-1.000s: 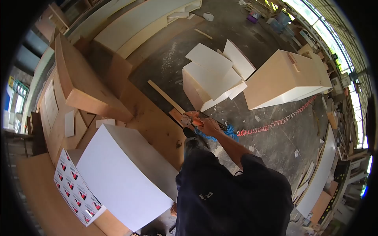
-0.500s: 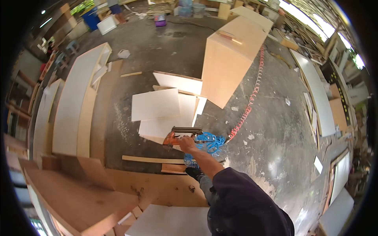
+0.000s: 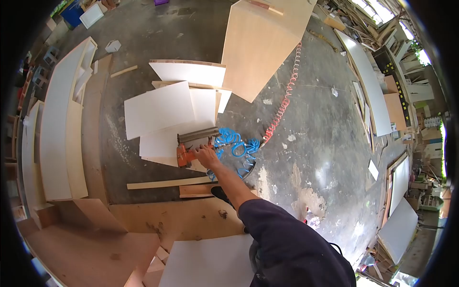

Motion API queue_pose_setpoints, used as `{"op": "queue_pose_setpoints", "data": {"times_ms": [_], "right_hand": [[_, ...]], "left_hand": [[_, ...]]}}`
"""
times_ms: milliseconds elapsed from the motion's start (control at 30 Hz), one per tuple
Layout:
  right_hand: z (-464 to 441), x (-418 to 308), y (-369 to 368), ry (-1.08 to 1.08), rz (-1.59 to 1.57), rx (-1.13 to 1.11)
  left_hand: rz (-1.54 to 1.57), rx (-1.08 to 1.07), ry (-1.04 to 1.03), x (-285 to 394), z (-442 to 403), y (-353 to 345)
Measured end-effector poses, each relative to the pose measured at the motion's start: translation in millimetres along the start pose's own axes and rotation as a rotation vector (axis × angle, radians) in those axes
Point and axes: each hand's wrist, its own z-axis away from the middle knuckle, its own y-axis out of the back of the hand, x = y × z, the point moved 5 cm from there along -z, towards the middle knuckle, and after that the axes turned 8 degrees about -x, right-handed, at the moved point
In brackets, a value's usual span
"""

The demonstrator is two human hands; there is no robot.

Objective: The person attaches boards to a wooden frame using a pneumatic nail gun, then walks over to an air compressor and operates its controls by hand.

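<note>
One right hand (image 3: 205, 157) is grasping a nail gun (image 3: 183, 156), apparently for control, blue hose (image 3: 228, 137) looping beside that hand.

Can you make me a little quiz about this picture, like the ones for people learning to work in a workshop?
1. What is the right hand holding?
A) a broom
B) an orange tool
C) a cup

2. True or false: the red coiled hose lies on the grey floor.

3. Fill in the missing colour: the tangled tube beside the tool is ____.

Key: 1. B; 2. True; 3. blue
</note>
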Motion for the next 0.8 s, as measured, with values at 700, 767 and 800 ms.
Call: {"op": "queue_pose_setpoints", "data": {"times_ms": [700, 767, 800], "right_hand": [[174, 4, 28, -0.107, -0.297, -0.204], [269, 21, 34, -0.175, -0.335, -0.547], [317, 37, 23, -0.163, -0.417, -0.586]], "left_hand": [[-0.296, -0.127, 0.098, -165, 139, 25], [-0.334, -0.158, 0.104, -187, 161, 26], [-0.351, -0.169, 0.109, -200, 173, 30]]}}
